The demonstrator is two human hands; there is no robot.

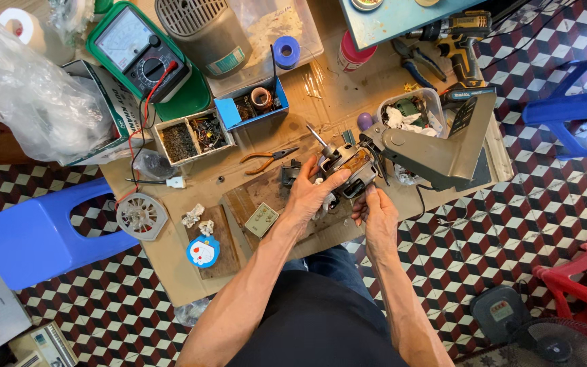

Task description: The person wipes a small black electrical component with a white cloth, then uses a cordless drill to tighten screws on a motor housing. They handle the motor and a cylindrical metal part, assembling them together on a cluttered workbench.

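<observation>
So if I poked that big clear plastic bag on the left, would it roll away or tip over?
Probably neither. The plastic bag looks thin and crumpled, so it would likely just dent and crinkle. It slumps against the box beside it, which suggests it is floppy. It seems light for its size, though what is inside is too blurred to tell.

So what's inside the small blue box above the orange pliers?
A copper wire coil sits in the blue box among small dark parts. Whatever lies beneath them is hidden.
</observation>
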